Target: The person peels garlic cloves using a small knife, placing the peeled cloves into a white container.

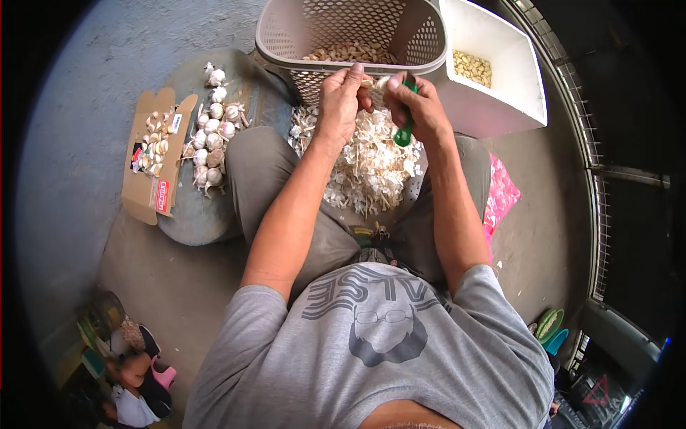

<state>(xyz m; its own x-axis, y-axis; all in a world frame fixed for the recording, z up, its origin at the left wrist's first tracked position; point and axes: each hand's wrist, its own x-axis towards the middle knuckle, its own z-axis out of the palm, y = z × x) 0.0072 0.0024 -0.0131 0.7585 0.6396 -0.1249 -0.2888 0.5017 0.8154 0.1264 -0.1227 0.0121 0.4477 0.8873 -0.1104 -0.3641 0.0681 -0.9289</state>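
Observation:
My left hand point(340, 101) is closed, pinching a garlic clove point(367, 82) between thumb and fingers just in front of the basket rim. Close beside it, my right hand point(423, 107) is wrapped round a small knife with a green handle point(404, 134). A pale bit of garlic or skin point(382, 83) shows at the right fingertips; its exact form is hard to make out. Below both hands lies a heap of garlic skins point(371, 168) between the knees. The knife's blade is mostly hidden by the fingers.
A grey perforated basket point(286, 56) holds unpeeled cloves; a white foam box point(514, 79) holds pale cloves. At left, garlic bulbs point(213, 139) and a cardboard box point(175, 154) with cloves rest on a blue-grey surface point(189, 227). A pink bag point(501, 187) lies right. Another person point(136, 375) is lower left.

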